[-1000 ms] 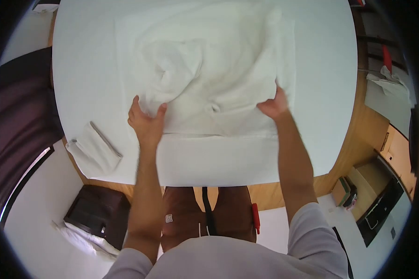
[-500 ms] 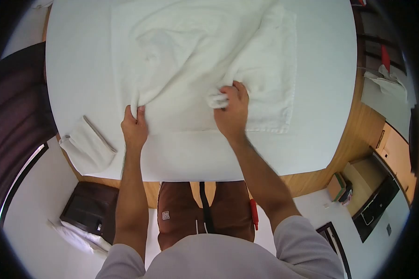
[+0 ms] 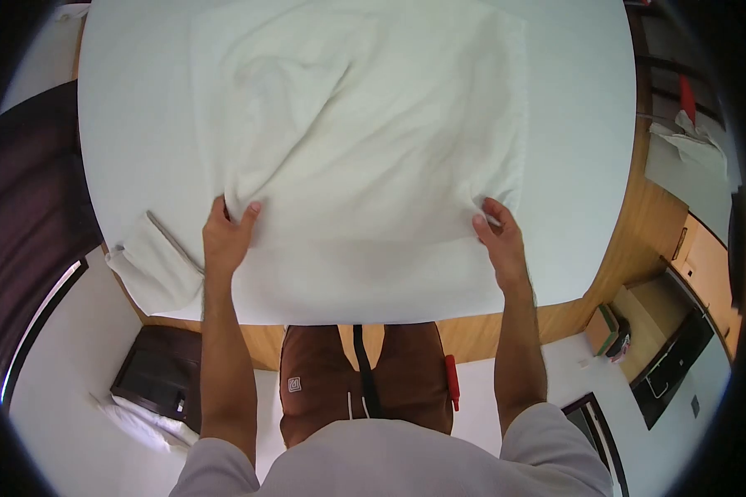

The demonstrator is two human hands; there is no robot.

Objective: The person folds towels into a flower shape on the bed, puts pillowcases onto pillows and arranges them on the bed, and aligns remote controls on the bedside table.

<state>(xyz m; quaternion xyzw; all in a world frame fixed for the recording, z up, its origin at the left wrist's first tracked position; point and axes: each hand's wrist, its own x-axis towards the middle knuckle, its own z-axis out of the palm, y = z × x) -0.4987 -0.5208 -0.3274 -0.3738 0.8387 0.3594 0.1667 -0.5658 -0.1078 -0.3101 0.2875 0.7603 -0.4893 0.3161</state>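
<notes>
A large white cloth lies spread on the white-covered table, with a diagonal fold on its left half and soft wrinkles elsewhere. At its near left corner is my left hand, thumb and fingers apart, touching the cloth's edge. My right hand pinches the near right corner between thumb and fingers. The cloth's near edge runs between both hands.
A folded white cloth lies at the table's near left corner. Dark brown fabric hangs at the left. A dark box stands below the table at the left, and an open box is at the lower right.
My right hand first went inward to a bunched part, then moved right to the near right corner. The bunch there is now spread flat. My left hand has shifted slightly left and its fingers have parted.
</notes>
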